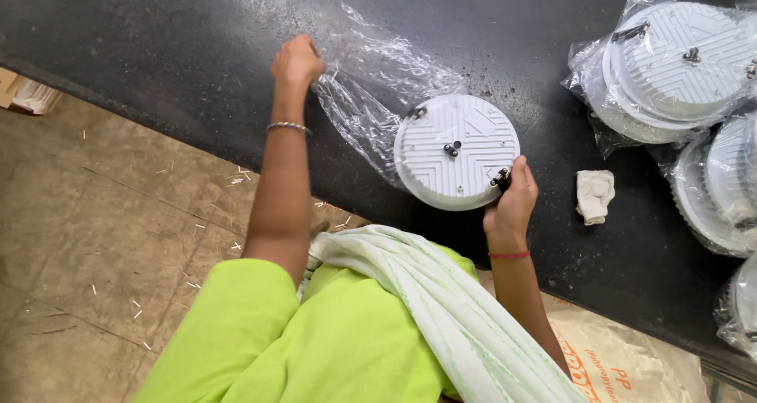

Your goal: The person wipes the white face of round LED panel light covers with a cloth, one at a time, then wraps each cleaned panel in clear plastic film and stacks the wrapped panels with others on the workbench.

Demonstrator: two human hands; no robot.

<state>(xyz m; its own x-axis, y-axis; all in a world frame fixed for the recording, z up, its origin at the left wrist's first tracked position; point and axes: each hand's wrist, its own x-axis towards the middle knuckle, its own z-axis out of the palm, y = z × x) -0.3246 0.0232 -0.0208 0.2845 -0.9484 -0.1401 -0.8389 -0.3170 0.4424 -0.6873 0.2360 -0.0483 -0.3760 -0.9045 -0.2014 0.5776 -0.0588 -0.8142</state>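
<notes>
A round white ribbed disc (456, 151) with small metal clips lies on the black table (197, 40), partly at the mouth of a clear plastic bag (371, 80). My right hand (512, 202) grips the disc's near right edge beside a clip. My left hand (296, 60) is closed on the far left end of the bag, pulling it flat against the table. A bangle sits on my left wrist and a red thread on my right.
Several bagged white discs (678, 64) are stacked at the table's right end. A small crumpled white cloth (594, 194) lies to the right of my right hand. The table's edge runs diagonally; below it are a tiled floor (95, 237) and a printed sack (623, 363).
</notes>
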